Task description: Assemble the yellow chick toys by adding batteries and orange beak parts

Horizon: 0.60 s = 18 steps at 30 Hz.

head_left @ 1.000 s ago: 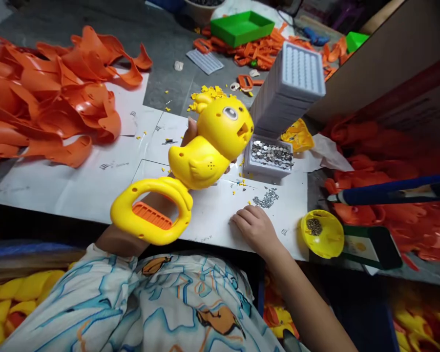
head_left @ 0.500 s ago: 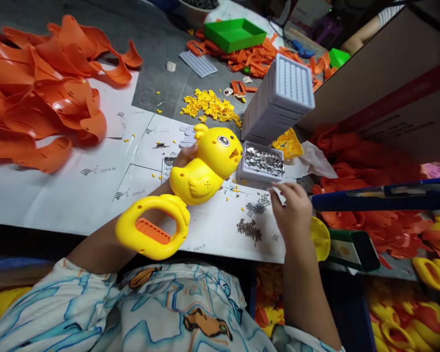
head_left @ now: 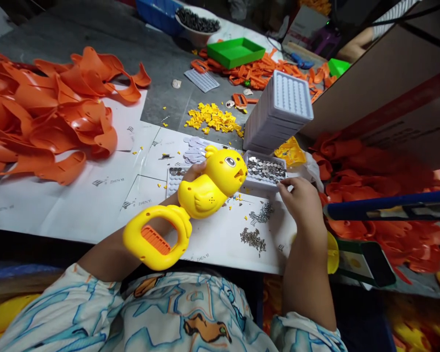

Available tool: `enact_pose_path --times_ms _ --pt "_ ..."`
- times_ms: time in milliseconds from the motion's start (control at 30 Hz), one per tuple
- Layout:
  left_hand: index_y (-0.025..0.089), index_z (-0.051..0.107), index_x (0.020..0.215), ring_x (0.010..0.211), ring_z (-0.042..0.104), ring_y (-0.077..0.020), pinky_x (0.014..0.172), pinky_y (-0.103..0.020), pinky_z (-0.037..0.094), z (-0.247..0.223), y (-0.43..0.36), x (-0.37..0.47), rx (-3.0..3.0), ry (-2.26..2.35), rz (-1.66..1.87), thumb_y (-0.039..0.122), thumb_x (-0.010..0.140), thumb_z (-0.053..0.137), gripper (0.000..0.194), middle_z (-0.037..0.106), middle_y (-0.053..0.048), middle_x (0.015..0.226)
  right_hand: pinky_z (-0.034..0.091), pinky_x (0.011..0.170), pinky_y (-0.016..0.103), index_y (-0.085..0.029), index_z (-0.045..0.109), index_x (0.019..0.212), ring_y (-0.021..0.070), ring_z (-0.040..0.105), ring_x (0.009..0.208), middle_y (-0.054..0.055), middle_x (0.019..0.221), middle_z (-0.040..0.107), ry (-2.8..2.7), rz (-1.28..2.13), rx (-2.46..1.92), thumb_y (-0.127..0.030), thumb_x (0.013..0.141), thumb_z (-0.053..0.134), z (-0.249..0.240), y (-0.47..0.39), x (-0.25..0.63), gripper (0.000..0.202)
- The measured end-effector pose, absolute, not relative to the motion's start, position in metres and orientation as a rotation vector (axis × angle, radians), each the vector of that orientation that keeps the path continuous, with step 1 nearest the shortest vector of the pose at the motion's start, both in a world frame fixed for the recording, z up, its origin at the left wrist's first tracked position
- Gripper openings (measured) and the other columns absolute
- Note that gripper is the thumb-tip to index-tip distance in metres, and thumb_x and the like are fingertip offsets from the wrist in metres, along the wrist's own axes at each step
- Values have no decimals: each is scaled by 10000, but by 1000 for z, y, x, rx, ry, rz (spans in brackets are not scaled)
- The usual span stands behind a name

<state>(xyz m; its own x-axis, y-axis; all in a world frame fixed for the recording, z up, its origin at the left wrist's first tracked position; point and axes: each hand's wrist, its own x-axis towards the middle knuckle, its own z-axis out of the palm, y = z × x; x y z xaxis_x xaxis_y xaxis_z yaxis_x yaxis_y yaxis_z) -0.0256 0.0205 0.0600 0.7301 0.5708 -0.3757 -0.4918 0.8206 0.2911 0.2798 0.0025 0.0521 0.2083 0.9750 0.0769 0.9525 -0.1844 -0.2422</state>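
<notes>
The left hand (head_left: 196, 172) grasps the yellow duck toy (head_left: 205, 193) from behind, above the white sheet (head_left: 106, 210); its forearm comes from 7 o'clock. The toy lies along 8 to 2 o'clock, handle low, beak toward about 3 o'clock. The right hand (head_left: 301, 198), forearm rising from 5 o'clock, bends its fingers beside the disc tray (head_left: 265, 183); whether they pinch something, I cannot tell.
</notes>
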Motion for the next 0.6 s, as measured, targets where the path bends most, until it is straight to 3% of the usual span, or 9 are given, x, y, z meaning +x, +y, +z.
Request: enact_pose_path --times_ms 67,167,267,467,600 --pt "108 615 1127 673 673 -160 571 -273 540 53 37 -11 239 446 535 591 1001 396 545 702 -75 868 409 769 306 -132 731 927 210 573 867 109 991 669 -1829 157 -2271 -342 845 552 55 4 277 288" --pt "88 572 1139 671 715 -234 544 -294 535 48 45 -7 289 402 531 469 964 292 504 734 -124 849 392 749 300 -132 745 925 218 580 897 107 984 672 -1836 182 -2307 -345 855 556 58 8 273 294" --pt "71 537 1157 656 718 -262 553 -310 539 42 41 -11 323 352 523 447 838 408 509 745 -147 840 351 698 290 -143 758 946 219 579 892 101 1006 673 -1845 198 -2361 -326 865 552 61 10 268 287" --pt "69 467 1313 710 727 -284 603 -337 554 9 43 -9 370 308 546 573 716 581 789 750 -168 914 346 702 291 -125 742 815 215 571 858 121 961 665 -1822 199 -2429 -235 851 555 73 12 260 221" --pt "62 444 1387 732 730 -293 619 -349 563 -3 45 -8 378 327 567 585 726 614 860 752 -167 950 405 686 244 -124 720 817 149 580 764 73 832 663 -1704 501 -2027 -274 824 628 87 7 246 176"
